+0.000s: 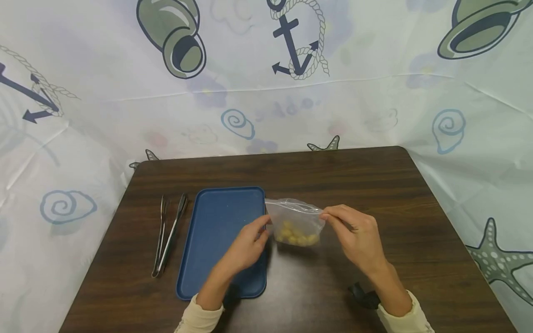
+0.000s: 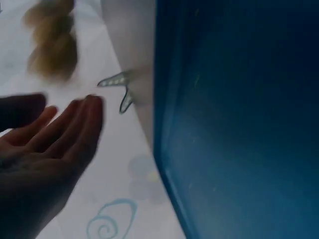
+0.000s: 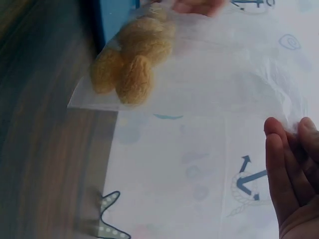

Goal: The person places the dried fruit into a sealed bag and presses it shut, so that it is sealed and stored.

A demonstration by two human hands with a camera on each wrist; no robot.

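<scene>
A clear zip-top plastic bag (image 1: 296,215) hangs over the table just right of the blue tray, its mouth upward. Several wrinkled, yellow-brown oval pieces (image 3: 134,79) lie in its bottom. My right hand (image 1: 356,236) pinches the bag's top right corner between thumb and fingertips. At the bag's left edge is my left hand (image 1: 245,245), reaching across the tray's right side. In the left wrist view, the left hand's fingers (image 2: 82,129) are nearly straight, with a gap between them and the thumb.
The blue tray (image 1: 225,231) lies on the dark wooden table (image 1: 354,180). Metal tongs (image 1: 168,240) rest to its left. A black strap-like object (image 1: 363,296) is by the right wrist. A printed curtain (image 1: 258,60) hangs behind the table.
</scene>
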